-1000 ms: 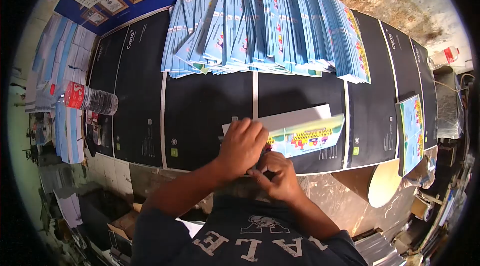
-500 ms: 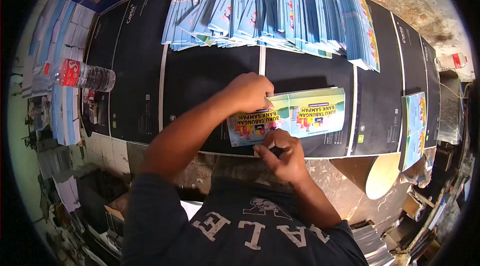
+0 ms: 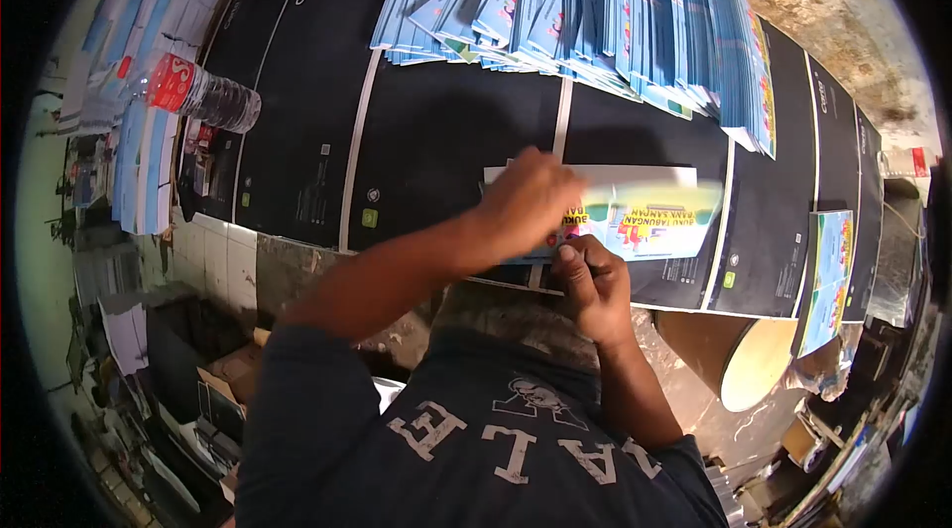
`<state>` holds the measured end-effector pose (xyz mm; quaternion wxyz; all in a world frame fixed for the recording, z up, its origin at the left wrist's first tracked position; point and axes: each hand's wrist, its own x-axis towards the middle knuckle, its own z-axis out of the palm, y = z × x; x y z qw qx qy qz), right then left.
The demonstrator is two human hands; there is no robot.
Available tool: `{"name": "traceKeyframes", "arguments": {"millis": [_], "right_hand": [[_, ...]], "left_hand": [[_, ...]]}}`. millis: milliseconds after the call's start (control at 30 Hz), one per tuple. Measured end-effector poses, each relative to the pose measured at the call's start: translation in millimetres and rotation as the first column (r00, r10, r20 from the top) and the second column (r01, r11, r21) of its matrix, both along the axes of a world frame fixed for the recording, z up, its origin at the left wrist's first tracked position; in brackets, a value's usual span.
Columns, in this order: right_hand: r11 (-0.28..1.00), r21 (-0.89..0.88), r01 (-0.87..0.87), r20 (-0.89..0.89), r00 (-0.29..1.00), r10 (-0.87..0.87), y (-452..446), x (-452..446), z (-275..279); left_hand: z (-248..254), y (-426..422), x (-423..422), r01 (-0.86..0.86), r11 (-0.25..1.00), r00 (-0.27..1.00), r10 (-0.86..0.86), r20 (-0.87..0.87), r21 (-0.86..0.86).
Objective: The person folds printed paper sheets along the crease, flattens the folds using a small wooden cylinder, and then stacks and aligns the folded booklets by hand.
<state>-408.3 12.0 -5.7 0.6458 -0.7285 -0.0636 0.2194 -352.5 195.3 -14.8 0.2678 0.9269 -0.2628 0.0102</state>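
Note:
A blue and green printed booklet or cover sheet [image 3: 669, 235] with yellow lettering lies near the table's front edge, its upper part blurred by motion. White paper [image 3: 650, 174] shows just behind it. Over the sheet's left part is my left hand [image 3: 531, 199], its fingers bent and smeared; what they hold, if anything, is unclear. My right hand [image 3: 597, 288] is closed at the near edge of the sheet, thumb against the curled fingers. Whatever lies in its grip is hidden.
Many blue booklets [image 3: 555, 17] lie in a row along the back of the black table [image 3: 446, 121]. At the left, a water bottle [image 3: 203, 95] lies beside paper stacks [image 3: 164, 17]. Another printed stack [image 3: 828, 275] sits at the right edge, near a round-ended drum [image 3: 759, 364].
The view has shifted. Between the earlier frames the print came into full view with two panels showing; now its upper part is blurred, white paper shows behind, and my left hand covers its left part.

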Motion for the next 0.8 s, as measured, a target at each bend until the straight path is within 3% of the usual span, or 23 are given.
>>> {"name": "traceKeyframes", "arguments": {"millis": [67,133,200,267,333,400,433,467,533,567,600,667,733,800], "right_hand": [[0.999,-0.019,-0.028,0.157,0.987,0.030,1.9,-3.0,0.6],[0.999,-0.029,-0.016,0.069,0.997,0.018,0.6,-5.9,-0.3],[0.999,-0.047,-0.006,-0.003,1.000,0.006,1.0,-6.0,0.1],[0.999,0.036,0.041,0.023,0.999,-0.042,1.0,-5.7,1.1],[0.998,0.017,0.064,0.008,0.998,-0.064,0.4,-6.5,-0.2],[0.992,0.104,-0.075,0.188,0.981,0.054,-1.1,-2.3,-2.5],[0.997,0.056,-0.057,0.074,0.996,0.053,-3.7,-0.9,2.9],[0.997,0.051,-0.058,0.075,0.996,0.054,-0.4,1.8,7.8],[0.973,0.224,-0.050,0.313,0.950,-0.023,9.9,5.0,19.6],[0.918,0.392,-0.062,0.320,0.944,-0.073,15.7,5.2,34.0],[0.921,0.384,-0.066,0.314,0.947,-0.063,15.3,8.5,27.3],[0.999,-0.051,-0.009,0.102,0.995,0.015,7.9,4.0,7.3],[0.996,-0.087,-0.022,0.049,0.998,0.027,3.0,-1.7,-1.5],[0.996,0.041,-0.078,0.164,0.984,0.071,-1.8,-0.4,-1.7]], "left_hand": [[4.7,-2.6,-23.2,0.028,0.999,0.998,-0.027,0.063,-0.015],[-0.5,-0.6,-24.7,0.048,0.998,0.991,-0.044,0.123,-0.029],[-26.7,1.1,15.1,-0.122,0.986,0.988,0.109,-0.110,-0.116],[-40.3,11.6,33.0,-0.114,0.990,0.979,0.098,-0.178,-0.081],[-43.1,14.7,36.6,-0.045,0.994,0.997,0.038,-0.067,-0.100],[-50.0,18.6,37.0,-0.011,1.000,0.992,0.009,-0.124,-0.021],[-58.5,22.8,34.0,0.090,0.994,0.995,-0.092,-0.033,-0.060],[-67.4,26.3,33.0,0.191,0.978,0.981,-0.186,0.063,-0.088],[-65.9,24.9,25.2,0.165,0.983,0.986,-0.165,0.011,-0.077],[-62.7,25.4,24.3,0.174,0.984,0.984,-0.173,0.037,-0.036],[-61.6,26.2,23.8,0.176,0.984,0.982,-0.176,0.064,0.004],[-71.0,25.2,18.8,0.191,0.978,0.982,-0.189,0.027,-0.079],[-69.6,29.2,22.5,0.190,0.972,0.982,-0.189,0.022,-0.141],[-65.9,31.1,25.4,0.177,0.974,0.983,-0.181,-0.015,-0.142]]}}
